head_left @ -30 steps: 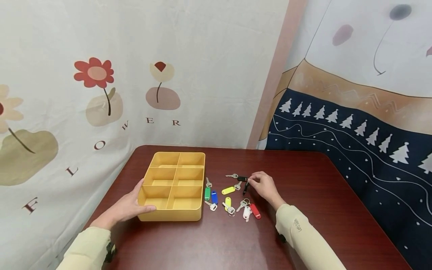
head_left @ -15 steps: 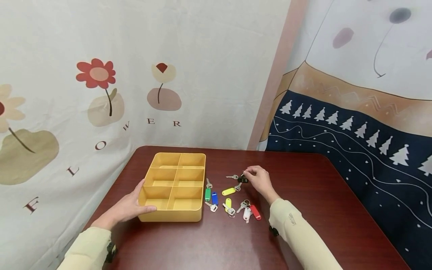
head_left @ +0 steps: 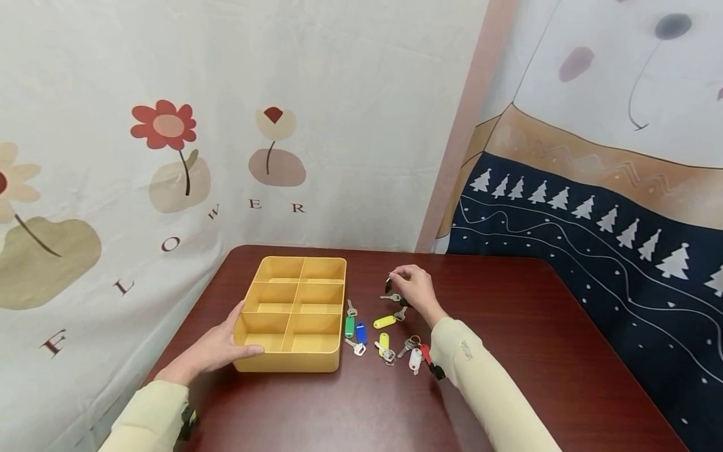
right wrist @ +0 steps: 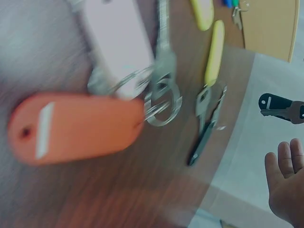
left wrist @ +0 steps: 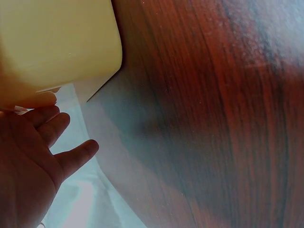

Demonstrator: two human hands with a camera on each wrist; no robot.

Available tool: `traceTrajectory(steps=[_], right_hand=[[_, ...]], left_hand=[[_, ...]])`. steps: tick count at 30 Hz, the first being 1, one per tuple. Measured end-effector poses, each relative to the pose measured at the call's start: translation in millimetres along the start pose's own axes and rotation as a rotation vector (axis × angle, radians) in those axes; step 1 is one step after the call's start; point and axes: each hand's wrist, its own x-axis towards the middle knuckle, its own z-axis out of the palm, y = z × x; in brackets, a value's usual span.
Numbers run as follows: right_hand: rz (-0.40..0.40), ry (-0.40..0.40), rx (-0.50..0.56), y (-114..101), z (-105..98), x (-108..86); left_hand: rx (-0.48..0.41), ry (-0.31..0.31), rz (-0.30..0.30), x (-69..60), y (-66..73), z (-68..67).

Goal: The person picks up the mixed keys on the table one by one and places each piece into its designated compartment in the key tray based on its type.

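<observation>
My left hand [head_left: 217, 345] holds the near-left corner of a yellow six-compartment box [head_left: 288, 362], its thumb along the front rim. In the left wrist view, several fingers stretch out beside the yellow box [left wrist: 61, 42]. My right hand [head_left: 417, 290] pinches a key with a black tag [head_left: 388, 284], raised over the table. The right wrist view shows this black tag and key [right wrist: 282, 109] hanging from the hand [right wrist: 287, 190]. Below it, another key with a black tag [head_left: 404, 302] lies partly hidden by the hand. A yellow-tagged key [head_left: 385, 322] lies just in front.
Nearer on the table [head_left: 497, 295] lie keys with green [head_left: 349, 327], blue [head_left: 361, 333], yellow [head_left: 384, 342], white [head_left: 415, 359] and red [head_left: 425, 353] tags. The right sleeve partly covers the red tag. A printed cloth [head_left: 350, 125] hangs behind the table.
My right hand has moved left and away from me, lifting the black-tagged key off the table. The left hand stays on the box.
</observation>
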Motion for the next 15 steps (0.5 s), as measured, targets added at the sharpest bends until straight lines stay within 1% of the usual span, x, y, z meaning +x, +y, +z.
traceTrajectory(steps=[7, 15], right_hand=[[-0.010, -0.012, 0.023, -20, 14, 7.2], [-0.025, -0.027, 0.029, -33, 25, 13.6]], left_hand=[[0.003, 0.001, -0.008, 0.2, 0.5, -0.3], [0.006, -0.011, -0.009, -0.5, -0.1, 0.1]])
